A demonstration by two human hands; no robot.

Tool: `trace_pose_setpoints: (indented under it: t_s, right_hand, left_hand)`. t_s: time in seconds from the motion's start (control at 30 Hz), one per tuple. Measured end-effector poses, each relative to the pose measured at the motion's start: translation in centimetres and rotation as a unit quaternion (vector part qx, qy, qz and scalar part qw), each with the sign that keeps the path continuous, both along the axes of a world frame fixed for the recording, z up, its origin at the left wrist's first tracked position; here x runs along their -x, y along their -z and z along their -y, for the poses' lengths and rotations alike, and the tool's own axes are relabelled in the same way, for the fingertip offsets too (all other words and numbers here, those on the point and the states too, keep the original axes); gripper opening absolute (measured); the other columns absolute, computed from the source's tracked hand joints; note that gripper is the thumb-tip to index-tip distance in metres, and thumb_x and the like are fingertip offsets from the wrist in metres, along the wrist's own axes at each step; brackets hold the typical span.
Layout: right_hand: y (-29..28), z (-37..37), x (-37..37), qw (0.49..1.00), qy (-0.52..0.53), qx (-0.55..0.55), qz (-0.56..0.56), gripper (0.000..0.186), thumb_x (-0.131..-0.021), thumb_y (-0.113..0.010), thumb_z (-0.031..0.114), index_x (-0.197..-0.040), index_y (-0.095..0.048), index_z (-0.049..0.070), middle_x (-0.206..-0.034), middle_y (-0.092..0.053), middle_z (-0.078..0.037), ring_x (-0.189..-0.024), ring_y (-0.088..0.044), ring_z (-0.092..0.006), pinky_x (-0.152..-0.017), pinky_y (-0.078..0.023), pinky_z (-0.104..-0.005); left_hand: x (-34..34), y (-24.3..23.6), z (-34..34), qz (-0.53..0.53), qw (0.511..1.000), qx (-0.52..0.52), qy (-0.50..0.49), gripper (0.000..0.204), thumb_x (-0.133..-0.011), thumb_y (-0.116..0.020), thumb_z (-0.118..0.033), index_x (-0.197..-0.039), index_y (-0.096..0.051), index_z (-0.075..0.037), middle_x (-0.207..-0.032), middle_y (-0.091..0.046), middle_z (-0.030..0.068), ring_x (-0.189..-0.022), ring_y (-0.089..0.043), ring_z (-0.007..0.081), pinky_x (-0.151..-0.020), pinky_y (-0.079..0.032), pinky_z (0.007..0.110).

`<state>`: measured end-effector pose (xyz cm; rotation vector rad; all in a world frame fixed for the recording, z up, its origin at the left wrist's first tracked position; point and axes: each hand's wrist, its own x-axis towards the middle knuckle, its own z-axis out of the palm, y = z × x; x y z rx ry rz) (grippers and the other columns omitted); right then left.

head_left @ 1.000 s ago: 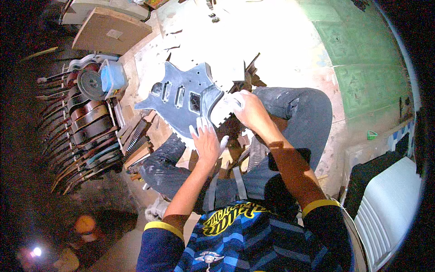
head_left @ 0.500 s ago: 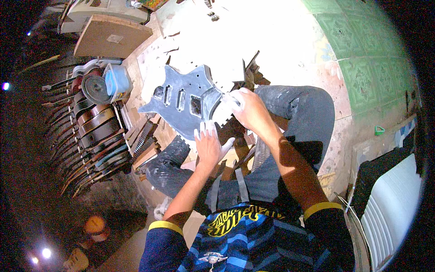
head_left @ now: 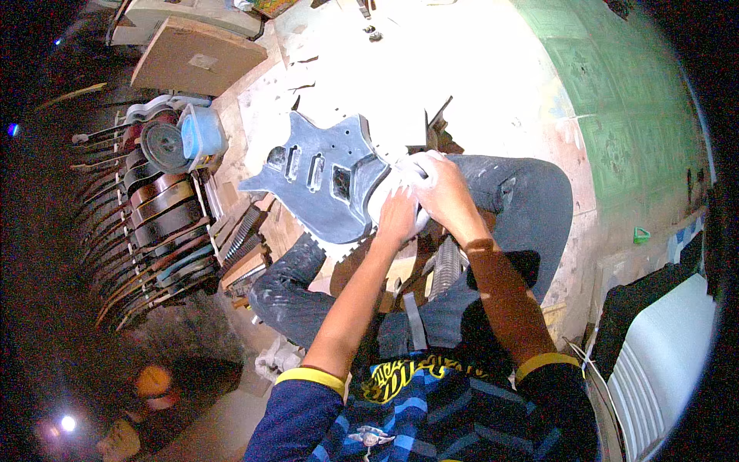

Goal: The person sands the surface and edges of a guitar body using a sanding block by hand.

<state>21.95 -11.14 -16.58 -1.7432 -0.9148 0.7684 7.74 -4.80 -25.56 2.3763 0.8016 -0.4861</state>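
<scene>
A grey electric guitar body [head_left: 314, 197] with pointed horns and cut-out cavities lies flat in front of me. Both hands meet just past its right-hand edge, their fingers pale with dust. My left hand [head_left: 398, 212] has its fingers bent in against the other hand, at the rim of the body. My right hand [head_left: 440, 185] is closed, thumb and fingers pressed together. Whatever lies between the hands is too hidden and overexposed to make out.
Several guitars [head_left: 165, 208] stand in a rack at the left, beside a blue tub [head_left: 202, 137]. A brown board [head_left: 196, 60] leans at the upper left. Dark scraps [head_left: 439, 127] lie beyond my right hand. Green tiles [head_left: 616, 115] cover the right side.
My left hand has left the lower edge of the guitar body and moved right to meet my right hand. The right hand has shifted slightly right. The body appears a little further right.
</scene>
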Motion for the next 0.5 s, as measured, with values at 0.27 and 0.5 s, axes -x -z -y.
trace_pose_setpoints:
  t_s: [0.27, 0.5]
  right_hand:
    - [1.3, -0.1, 0.6, 0.998, 0.024, -0.015, 0.056, 0.022, -0.085, -0.064, 0.008, -0.105, -0.069, 0.002, -0.100, -0.067, -0.017, -0.094, -0.065, -0.0332, -0.084, -0.051, -0.0373]
    - [1.4, -0.2, 0.8, 0.998, 0.014, -0.006, 0.060, 0.021, -0.085, -0.064, 0.010, -0.104, -0.070, 0.003, -0.099, -0.067, -0.017, -0.093, -0.066, -0.0325, -0.083, -0.051, -0.0380]
  left_hand:
    - [7.2, -2.7, 1.1, -0.059, 0.954, -0.285, -0.077, 0.081, -0.089, -0.060, -0.049, -0.144, -0.038, 0.006, -0.146, -0.044, 0.0258, -0.132, -0.045, 0.0373, -0.114, -0.026, 0.052]
    - [8.3, -8.8, 1.8, -0.055, 0.962, 0.065, -0.258, 0.038, -0.085, -0.068, -0.041, -0.100, -0.068, -0.006, -0.114, -0.063, 0.0229, -0.108, -0.057, 0.0362, -0.091, -0.044, 0.046]
